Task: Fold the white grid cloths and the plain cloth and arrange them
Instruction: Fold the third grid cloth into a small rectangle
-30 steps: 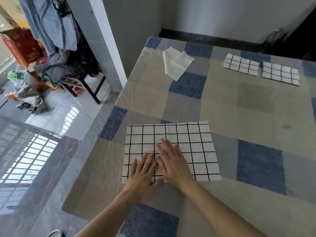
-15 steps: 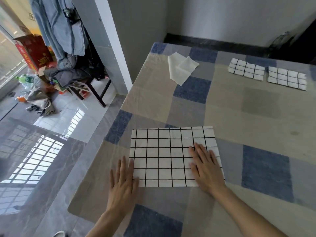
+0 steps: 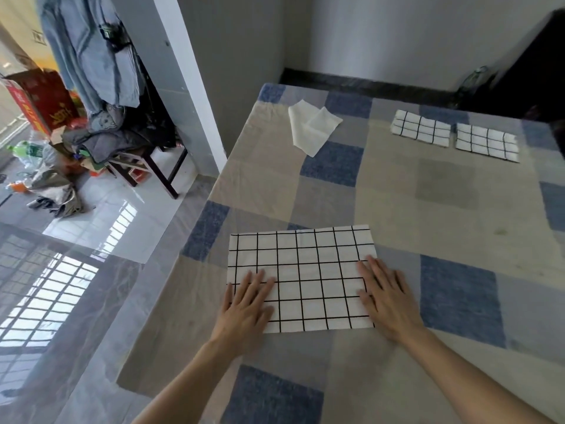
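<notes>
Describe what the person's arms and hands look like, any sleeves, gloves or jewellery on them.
Both forearms are bare right down to the frame's bottom edge, with no sleeves showing. The left hand and right hand wear no gloves, and no rings, watch or bracelets are visible. Fingernails look short and unpainted.

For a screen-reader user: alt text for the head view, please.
Left hand and right hand press flat on a grid cloth on a checked tablecloth. Beyond lie two folded grid cloths and a plain cloth.

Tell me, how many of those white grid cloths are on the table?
3. One large grid cloth lies near the front under both flat hands; two small folded grid cloths sit side by side at the far right, one left of the other. None seems hidden.
</notes>
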{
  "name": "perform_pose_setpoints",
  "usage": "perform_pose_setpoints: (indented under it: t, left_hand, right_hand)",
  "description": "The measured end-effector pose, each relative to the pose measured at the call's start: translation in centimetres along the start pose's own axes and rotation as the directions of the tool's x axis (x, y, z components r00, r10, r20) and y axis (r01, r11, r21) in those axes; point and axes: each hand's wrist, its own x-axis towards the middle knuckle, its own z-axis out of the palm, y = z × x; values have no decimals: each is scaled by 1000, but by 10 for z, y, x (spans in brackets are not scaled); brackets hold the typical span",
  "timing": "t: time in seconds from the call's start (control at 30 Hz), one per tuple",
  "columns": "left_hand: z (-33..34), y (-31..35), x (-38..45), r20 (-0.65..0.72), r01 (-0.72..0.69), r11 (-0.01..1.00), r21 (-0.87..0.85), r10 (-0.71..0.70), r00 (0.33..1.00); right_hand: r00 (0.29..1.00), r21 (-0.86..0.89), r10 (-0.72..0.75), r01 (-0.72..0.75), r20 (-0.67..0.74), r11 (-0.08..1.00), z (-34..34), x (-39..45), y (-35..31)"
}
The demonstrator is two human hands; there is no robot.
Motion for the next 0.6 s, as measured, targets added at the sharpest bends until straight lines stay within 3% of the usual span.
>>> perform_pose_setpoints:
  t: [0.23, 0.33, 0.4, 0.47, 0.5, 0.53, 0.6]
  left_hand:
    - [-3, -8, -4, 24, -18, 1000, 24, 17, 1000]
    - [-4, -9, -5, 20, -17, 1000, 20, 17, 1000]
    - [-4, -9, -5, 15, -16, 1000, 18, 16, 1000]
    - [-5, -8, -5, 16, -16, 1000, 21, 16, 1000]
    - [-5, -8, -5, 19, -16, 1000, 25, 16, 1000]
    - [-6, -8, -5, 23, -16, 1000, 26, 16, 1000]
    - [-6, -8, -4, 30, -18, 1000, 21, 17, 999]
  right_hand:
    - [992, 14, 93, -92, -83, 996, -19, -12, -35]
    - [993, 195, -31, 52, -113, 979, -32, -42, -77]
    - [999, 414, 41, -40, 7, 909, -43, -66, -106]
    - [956, 652, 191, -293, 224, 699, -44, -78, -128]
    - [907, 727, 269, -420, 324, 543, -43, -79, -136]
    - [837, 779, 332, -535, 436, 326, -45, -78, -142]
    - [671, 728, 287, -656, 683, -200, -55, -75, -154]
